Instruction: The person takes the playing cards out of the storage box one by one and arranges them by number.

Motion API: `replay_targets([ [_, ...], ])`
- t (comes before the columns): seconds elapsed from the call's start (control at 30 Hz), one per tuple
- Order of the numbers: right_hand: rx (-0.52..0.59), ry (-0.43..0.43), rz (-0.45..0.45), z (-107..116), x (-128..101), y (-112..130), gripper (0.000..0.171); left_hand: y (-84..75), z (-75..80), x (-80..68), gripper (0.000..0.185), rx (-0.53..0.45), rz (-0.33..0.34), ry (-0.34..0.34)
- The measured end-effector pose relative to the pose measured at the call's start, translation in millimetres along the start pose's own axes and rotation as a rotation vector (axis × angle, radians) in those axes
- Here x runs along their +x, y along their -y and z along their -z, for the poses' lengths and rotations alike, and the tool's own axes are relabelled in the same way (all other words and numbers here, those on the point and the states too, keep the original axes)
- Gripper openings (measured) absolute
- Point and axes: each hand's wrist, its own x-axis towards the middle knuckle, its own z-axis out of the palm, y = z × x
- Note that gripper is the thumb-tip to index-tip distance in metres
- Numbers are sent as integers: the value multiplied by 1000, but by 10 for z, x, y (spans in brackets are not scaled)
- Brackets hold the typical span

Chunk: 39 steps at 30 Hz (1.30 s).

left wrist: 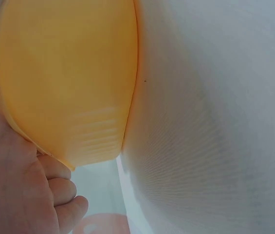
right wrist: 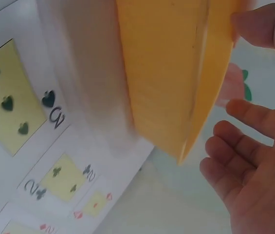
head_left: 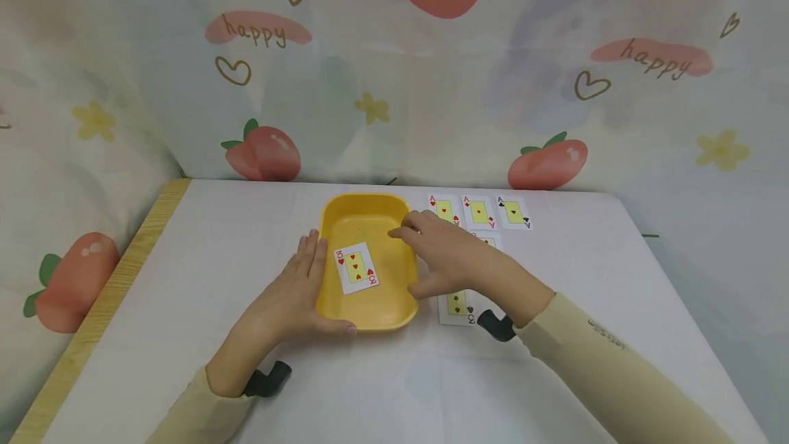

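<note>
the worktop (head_left: 185, 279), draped in a white cloth, carried a yellow tray (head_left: 364, 214) near its middle, with a strawberry-print curtain (head_left: 123, 88) hung behind. the tray looked like light, stiff moulded plastic with smooth, probably slick walls, so its rim seemed the best place to take hold. the left hand (head_left: 296, 290) lay against the tray's left wall, fingers straight and together, thumb along the near rim. the right hand (head_left: 446, 255) hovered over the tray's right rim, fingers apart and loosely bent, clamped on nothing that showed. one heart card (head_left: 356, 268) lay face up, flat inside the tray; thin and bendy, it would likely lift best by an edge. more cards lay on the cloth right of the tray: three aces (head_left: 479, 212) in a far row and a spade card (head_left: 457, 307) nearer, partly under the right wrist.
</note>
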Motion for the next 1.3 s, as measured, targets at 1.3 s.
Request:
replay_targets([
  [1.3, -22, 204, -2, -538, 753, 330, 102, 13, 8, 8, 148, 21, -42, -10],
])
